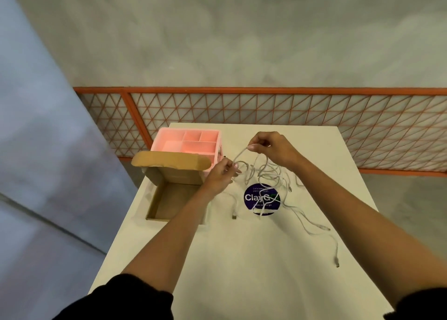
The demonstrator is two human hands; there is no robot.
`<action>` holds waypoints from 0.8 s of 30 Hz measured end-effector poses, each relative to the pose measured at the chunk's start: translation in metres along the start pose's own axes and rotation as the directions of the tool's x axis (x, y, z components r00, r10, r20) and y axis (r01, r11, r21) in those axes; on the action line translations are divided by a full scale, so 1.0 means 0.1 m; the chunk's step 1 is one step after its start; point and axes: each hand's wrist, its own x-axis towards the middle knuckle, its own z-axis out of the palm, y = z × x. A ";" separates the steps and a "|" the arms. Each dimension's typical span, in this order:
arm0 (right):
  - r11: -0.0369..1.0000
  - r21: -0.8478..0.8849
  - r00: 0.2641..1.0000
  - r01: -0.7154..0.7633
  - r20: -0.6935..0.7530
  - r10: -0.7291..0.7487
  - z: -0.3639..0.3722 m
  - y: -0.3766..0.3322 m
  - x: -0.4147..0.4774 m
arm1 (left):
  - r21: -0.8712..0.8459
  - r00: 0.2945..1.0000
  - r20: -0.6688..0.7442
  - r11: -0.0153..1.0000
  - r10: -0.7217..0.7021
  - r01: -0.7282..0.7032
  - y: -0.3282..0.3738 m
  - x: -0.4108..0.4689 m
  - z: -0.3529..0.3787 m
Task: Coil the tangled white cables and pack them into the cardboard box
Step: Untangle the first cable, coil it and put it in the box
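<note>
Two pinch grips: left hand (221,172) holds a small loop, right hand (273,148) the strand feeding it, above white cables (268,174) tangled on table (242,259) beside open cardboard box (177,174); likely light, limp, snag-prone, so grip near the loop.

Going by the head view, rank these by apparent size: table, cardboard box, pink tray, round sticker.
1. table
2. cardboard box, with its flap open
3. pink tray. It is farther away and partly hidden behind the flap, so its order against the box is unsure.
4. sticker
</note>
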 end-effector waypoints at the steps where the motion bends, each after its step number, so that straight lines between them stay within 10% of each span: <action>1: 1.000 0.020 1.000 0.011 -0.011 -0.011 -0.02 -0.05 -0.01 | 0.011 0.999 -0.019 1.000 0.028 -0.027 0.04 -0.01 -0.01; 5: 0.988 0.151 0.999 0.029 -0.047 -0.022 -0.12 -0.27 -0.07 | 0.019 0.991 -0.096 0.996 0.092 -0.091 0.21 -0.06 -0.04; 9: 0.983 0.182 0.998 0.012 -0.065 0.000 -0.12 -0.35 -0.14 | -0.325 0.996 -0.045 0.944 -0.082 0.063 0.37 -0.13 0.00; 18: 0.964 0.223 0.971 -0.143 0.221 0.093 -0.01 -0.17 -0.43 | -0.910 0.959 0.067 0.377 -0.275 0.172 0.63 -0.19 -0.01; 24: 0.954 0.116 0.871 -0.277 0.449 0.198 0.06 -0.02 -0.52 | -0.517 0.971 0.019 0.828 -0.240 0.215 0.80 -0.27 0.02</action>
